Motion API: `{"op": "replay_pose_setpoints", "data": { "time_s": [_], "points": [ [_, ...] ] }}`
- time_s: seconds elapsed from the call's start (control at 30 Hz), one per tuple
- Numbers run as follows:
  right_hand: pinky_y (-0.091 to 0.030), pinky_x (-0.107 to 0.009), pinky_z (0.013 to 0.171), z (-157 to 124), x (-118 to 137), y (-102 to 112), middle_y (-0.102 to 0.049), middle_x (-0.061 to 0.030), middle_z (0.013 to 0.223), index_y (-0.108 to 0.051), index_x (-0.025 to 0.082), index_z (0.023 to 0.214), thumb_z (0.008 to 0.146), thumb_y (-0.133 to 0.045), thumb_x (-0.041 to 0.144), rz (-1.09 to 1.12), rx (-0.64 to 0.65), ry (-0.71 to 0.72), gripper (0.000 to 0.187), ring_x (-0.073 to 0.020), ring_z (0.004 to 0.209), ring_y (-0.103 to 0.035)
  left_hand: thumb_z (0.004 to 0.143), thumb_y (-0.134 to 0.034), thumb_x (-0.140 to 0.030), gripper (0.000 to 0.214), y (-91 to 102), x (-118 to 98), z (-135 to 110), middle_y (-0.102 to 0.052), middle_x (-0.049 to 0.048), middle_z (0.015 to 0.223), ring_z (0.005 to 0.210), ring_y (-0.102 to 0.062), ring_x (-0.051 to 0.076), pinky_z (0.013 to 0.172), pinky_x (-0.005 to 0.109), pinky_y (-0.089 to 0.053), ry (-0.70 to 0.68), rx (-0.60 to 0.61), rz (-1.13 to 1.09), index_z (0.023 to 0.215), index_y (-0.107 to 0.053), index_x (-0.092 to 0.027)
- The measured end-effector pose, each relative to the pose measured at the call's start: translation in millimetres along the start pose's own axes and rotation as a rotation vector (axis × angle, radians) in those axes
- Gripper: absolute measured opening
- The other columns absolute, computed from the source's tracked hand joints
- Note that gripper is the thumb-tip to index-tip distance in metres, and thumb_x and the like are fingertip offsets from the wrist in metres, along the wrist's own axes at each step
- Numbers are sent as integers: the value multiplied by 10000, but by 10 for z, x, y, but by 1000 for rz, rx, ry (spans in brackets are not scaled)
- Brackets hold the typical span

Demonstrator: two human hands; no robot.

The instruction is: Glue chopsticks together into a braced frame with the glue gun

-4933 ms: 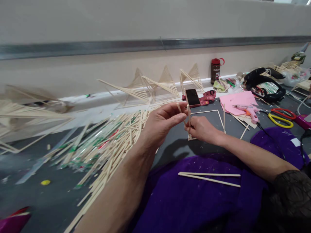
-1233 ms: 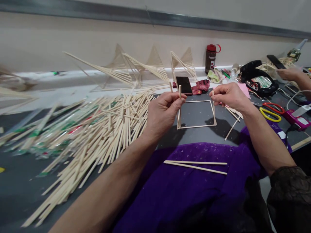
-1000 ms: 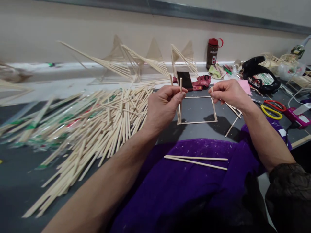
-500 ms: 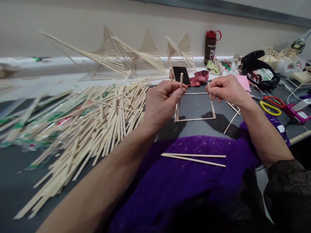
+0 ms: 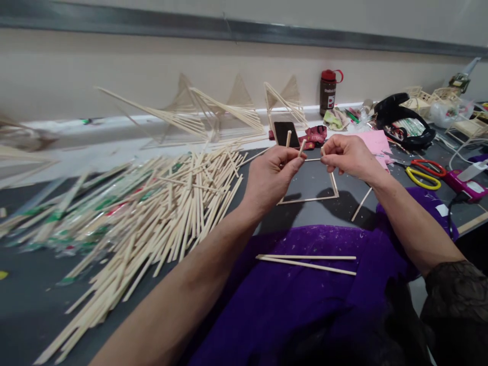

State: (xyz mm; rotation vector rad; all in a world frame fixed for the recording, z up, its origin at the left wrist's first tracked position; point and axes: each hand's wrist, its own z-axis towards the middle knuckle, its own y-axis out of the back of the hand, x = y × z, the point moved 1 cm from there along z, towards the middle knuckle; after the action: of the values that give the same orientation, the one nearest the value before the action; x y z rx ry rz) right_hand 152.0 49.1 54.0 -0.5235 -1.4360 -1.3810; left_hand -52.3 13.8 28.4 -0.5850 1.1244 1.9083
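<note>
My left hand is closed around two short wooden sticks whose tips poke up above the fingers. My right hand pinches the upper corner of a square frame of thin sticks that rests on the grey table. The two hands nearly touch above the frame. Two long sticks lie across the purple cloth on my lap.
A large heap of loose wooden sticks covers the table to the left. Fan-shaped stick structures stand by the wall, with a phone, a brown bottle, pink paper, yellow and red scissors, and a glue gun to the right.
My left hand has tilted its sticks toward the right hand, and the hands have come closer together. Earlier both hands held the sticks together near the frame's left corner.
</note>
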Motion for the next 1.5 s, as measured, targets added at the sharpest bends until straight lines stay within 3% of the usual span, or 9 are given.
{"op": "replay_pose_setpoints", "data": {
  "time_s": [0.77,1.13,1.5],
  "points": [
    [-465,-228,566,4,-81,-6,-646,27,691,-620,181,800,850,-660,150,-28,-6,75,71,-92,603,-647,907,-689,-353,165,-192,-31,109,-796,49,890,815,-685,223,773,363,-503,0,121,84,868,-813,-252],
    [-467,-218,548,-12,-84,11,-659,22,703,-646,183,797,842,-645,128,-19,-30,33,71,-95,607,-659,881,-709,-300,115,-230,-25,131,-786,47,859,791,-683,225,756,370,-487,19,122,105,839,-805,-255],
    [-505,-215,581,-20,-75,-3,-745,-23,886,-796,181,979,854,-687,249,-33,-50,105,179,-114,687,-670,879,-683,-352,154,-242,8,137,-792,40,825,739,-666,212,712,357,-473,-21,103,90,829,-800,-265]
  ]
}}
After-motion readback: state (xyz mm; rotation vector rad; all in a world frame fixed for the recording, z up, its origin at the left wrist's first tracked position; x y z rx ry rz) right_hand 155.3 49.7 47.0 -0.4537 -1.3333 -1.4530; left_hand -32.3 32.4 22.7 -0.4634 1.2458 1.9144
